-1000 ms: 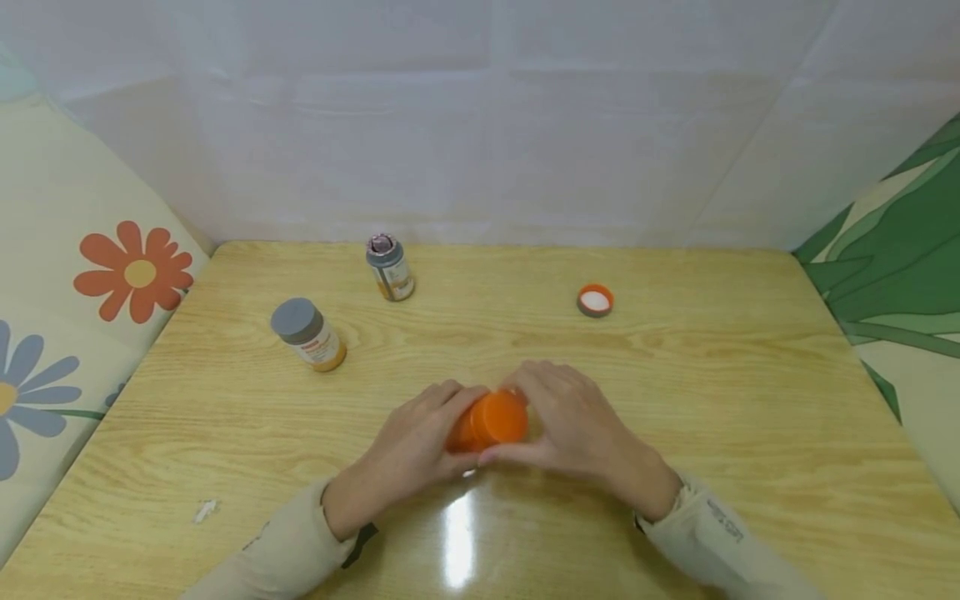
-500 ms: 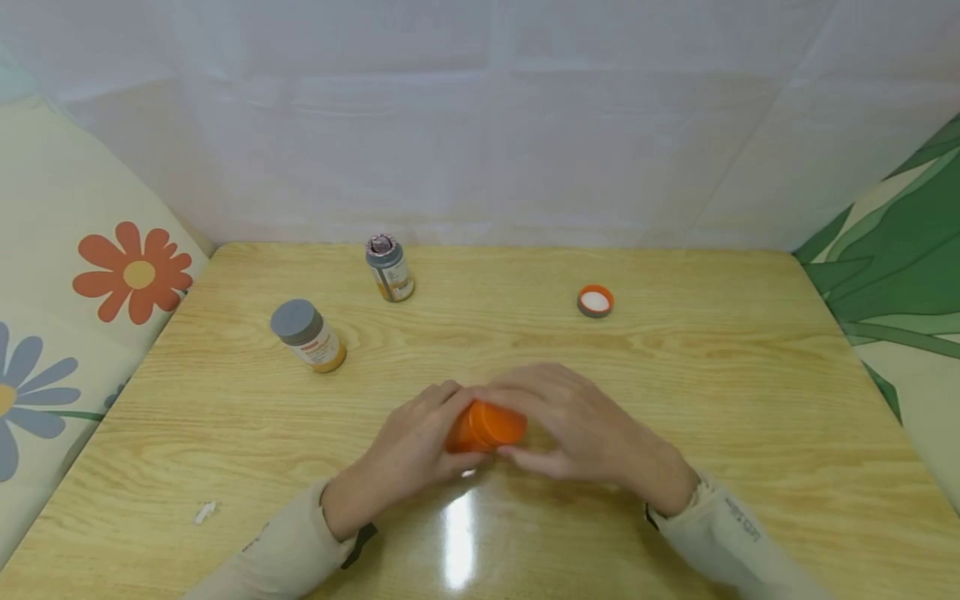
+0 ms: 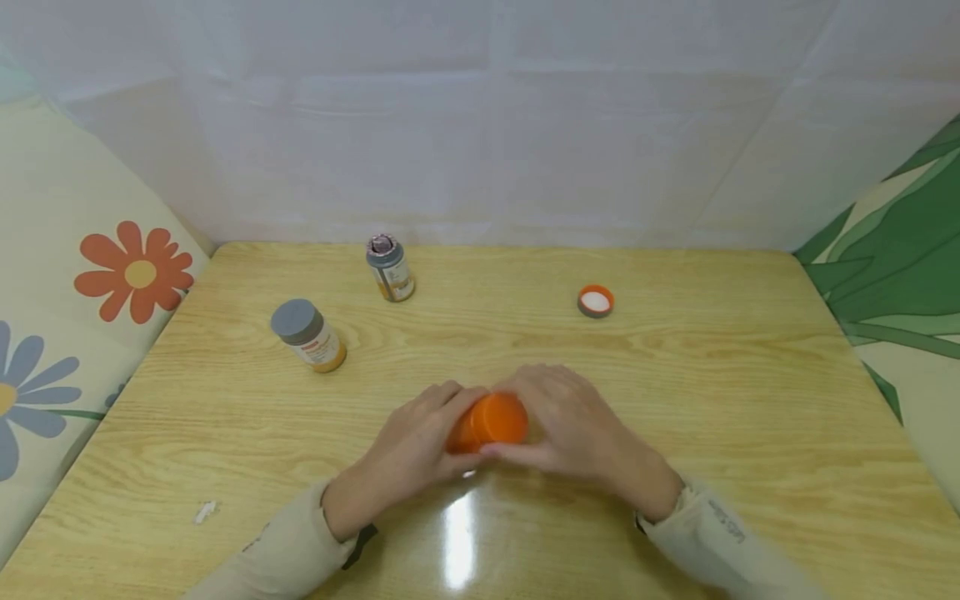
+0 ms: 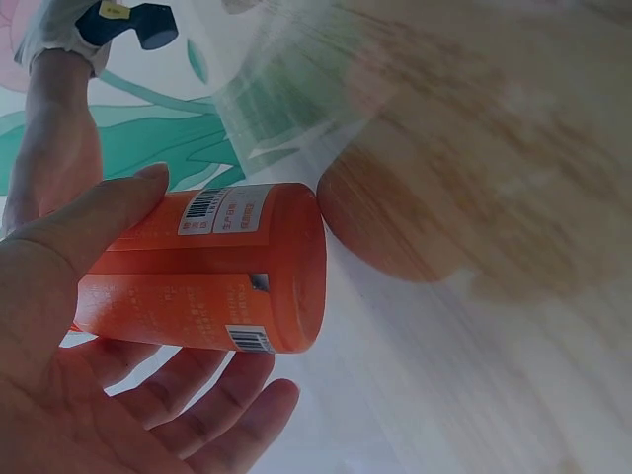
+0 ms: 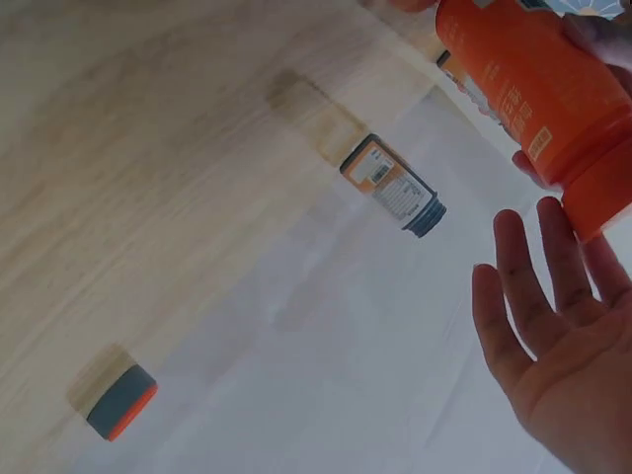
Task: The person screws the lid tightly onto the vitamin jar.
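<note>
My left hand (image 3: 408,433) grips an orange bottle (image 4: 197,276) around its body, thumb on one side and fingers on the other. The bottle leans to the right over the table, and barcode labels show near its base in the left wrist view. At its top is an orange lid (image 3: 504,418). My right hand (image 3: 573,421) holds this lid between thumb and forefinger. In the right wrist view the other fingers (image 5: 513,286) are spread off the lid, and the thumb is mostly hidden.
A grey-lidded jar (image 3: 307,333) stands at left. Behind it is a small lidless bottle (image 3: 392,271) with torn foil at its mouth. A loose grey cap (image 3: 596,301) lies inside-up at back right. A pale cloth (image 3: 480,125) hangs behind the table (image 3: 712,375).
My right hand turned over the lid and shifted right, then came back to about its first position. The left hand and bottle stayed in place.
</note>
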Demonstrator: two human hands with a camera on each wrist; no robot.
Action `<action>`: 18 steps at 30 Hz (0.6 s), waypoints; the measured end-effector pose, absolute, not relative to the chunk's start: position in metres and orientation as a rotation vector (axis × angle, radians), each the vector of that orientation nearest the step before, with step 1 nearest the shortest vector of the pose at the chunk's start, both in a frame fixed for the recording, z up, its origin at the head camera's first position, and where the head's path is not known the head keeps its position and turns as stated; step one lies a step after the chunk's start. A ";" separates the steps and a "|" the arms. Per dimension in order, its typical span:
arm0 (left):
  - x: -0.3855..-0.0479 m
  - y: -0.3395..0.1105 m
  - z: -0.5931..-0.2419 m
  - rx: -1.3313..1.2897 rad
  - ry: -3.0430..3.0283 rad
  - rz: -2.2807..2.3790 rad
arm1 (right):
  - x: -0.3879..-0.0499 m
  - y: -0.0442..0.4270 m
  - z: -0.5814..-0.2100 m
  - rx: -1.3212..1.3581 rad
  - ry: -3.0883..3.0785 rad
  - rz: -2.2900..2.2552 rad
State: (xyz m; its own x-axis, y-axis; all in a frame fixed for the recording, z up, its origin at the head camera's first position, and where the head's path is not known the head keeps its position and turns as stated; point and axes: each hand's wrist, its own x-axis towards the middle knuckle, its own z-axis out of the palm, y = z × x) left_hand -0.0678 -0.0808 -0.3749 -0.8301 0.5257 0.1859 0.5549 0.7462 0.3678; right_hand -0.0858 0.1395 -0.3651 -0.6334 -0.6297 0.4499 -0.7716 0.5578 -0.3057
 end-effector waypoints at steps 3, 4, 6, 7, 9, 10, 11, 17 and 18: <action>-0.068 -0.081 -0.375 -0.884 -2.873 -0.641 | -0.084 0.138 -0.367 1.114 -2.557 0.706; -0.068 -0.081 -0.375 -0.883 -2.874 -0.641 | -0.083 0.138 -0.367 1.110 -2.565 0.705; -0.068 -0.081 -0.375 -0.881 -2.874 -0.635 | -0.083 0.139 -0.368 1.123 -2.564 0.707; -0.067 -0.081 -0.375 -0.880 -2.876 -0.631 | -0.083 0.140 -0.368 1.145 -2.551 0.716; -0.067 -0.081 -0.376 -0.881 -2.875 -0.621 | -0.084 0.141 -0.367 1.228 -2.489 0.731; -0.067 -0.081 -0.376 -0.885 -2.871 -0.615 | -0.084 0.142 -0.366 1.280 -2.445 0.734; -0.067 -0.082 -0.376 -0.887 -2.868 -0.612 | -0.085 0.143 -0.366 1.340 -2.393 0.739; -0.067 -0.083 -0.376 -0.896 -2.861 -0.642 | -0.087 0.146 -0.362 1.559 -2.186 0.693; -0.067 -0.083 -0.376 -0.898 -2.861 -0.650 | -0.087 0.147 -0.362 1.566 -2.183 0.688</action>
State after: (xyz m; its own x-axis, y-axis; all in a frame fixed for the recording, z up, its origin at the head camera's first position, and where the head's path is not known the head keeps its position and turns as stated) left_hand -0.0672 -0.0835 -0.3763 -0.8263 0.5294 0.1922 0.5605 0.7395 0.3729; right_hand -0.0869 0.1467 -0.3621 -0.3163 -0.7699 0.5542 -0.9486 0.2644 -0.1741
